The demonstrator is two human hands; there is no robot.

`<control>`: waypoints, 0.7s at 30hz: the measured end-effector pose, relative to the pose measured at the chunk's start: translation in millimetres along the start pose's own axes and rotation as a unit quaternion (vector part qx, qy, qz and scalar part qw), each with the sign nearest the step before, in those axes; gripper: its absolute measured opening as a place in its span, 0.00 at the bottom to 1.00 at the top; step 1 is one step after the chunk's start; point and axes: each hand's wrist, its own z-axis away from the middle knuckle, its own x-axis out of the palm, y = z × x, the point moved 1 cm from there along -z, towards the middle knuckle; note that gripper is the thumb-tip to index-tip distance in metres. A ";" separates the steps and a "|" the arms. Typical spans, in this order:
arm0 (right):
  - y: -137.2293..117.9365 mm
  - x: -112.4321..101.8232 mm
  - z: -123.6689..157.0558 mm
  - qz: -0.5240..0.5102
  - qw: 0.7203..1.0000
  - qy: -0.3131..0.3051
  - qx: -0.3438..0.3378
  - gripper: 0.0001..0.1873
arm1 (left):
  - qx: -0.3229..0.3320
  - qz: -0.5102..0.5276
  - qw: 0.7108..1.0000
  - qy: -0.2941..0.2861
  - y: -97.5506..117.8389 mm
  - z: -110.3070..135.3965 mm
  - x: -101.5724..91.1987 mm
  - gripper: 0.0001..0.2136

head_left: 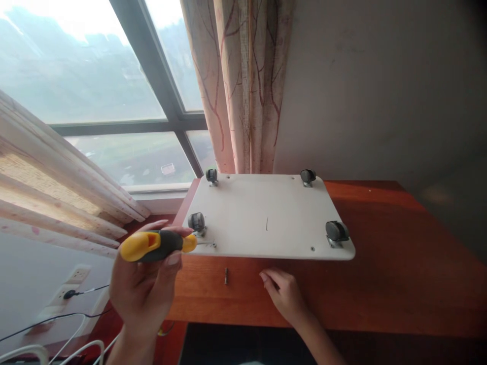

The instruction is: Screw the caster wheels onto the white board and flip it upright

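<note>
Wall (380,86): plain grey, behind the desk on the right.
Window (114,101): dark frame, behind the desk on the left, with hazy daylight outside.
Curtain (243,86): pale cloth with a red branch pattern. It hangs between the window and the wall, just behind the far edge of the board.
Desk (399,263): reddish-brown wood. It carries the board, the screw and the right hand.
Board (266,218): white, flat, with rounded corners. It lies on the left part of the desk with its wheels pointing up.
Left hand (144,289): raised at the near-left corner of the board. The fingers are wrapped fully round the screwdriver handle, with the thumb on top.
Right hand (283,294): rests on the desk just in front of the near edge of the board. The fingers are loosely curled with their tips on the wood, and they hold nothing.
Screwdriver (155,246): yellow and black handle, held level. The metal shaft points right, and its tip sits at the near-left corner of the board, just beside the near-left wheel.
Near-right wheel (336,231): black, on a metal bracket at its corner.
Near-left wheel (197,222): grey-black, right beside the screwdriver tip.
Far-right wheel (307,176): black, at the far corner by the wall.
Far-left wheel (211,176): black, at the far corner by the curtain.
Socket (78,274): white, on the wall below the window, left of the desk.
Screw (225,276): small and dark. It lies loose on the desk between the two hands, just in front of the board.
</note>
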 end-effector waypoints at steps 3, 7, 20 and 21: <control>-1.0 0.0 -0.8 0.005 1.000 -0.004 -0.003 0.13 | -0.017 -0.003 1.000 -0.021 -5.9 0.9 -1.3 0.20; 1.0 1.1 -0.4 0.015 1.000 -0.005 -0.006 0.13 | -0.015 -0.006 1.000 -0.017 -7.3 0.4 1.0 0.19; -4.2 -1.6 -1.0 0.023 1.000 -0.007 -0.010 0.14 | -0.049 -0.015 0.999 -0.017 -9.1 4.2 4.2 0.20; -4.0 -1.5 -0.6 0.022 1.000 -0.007 -0.010 0.14 | -0.050 -0.019 0.998 -0.022 -9.0 3.9 4.5 0.20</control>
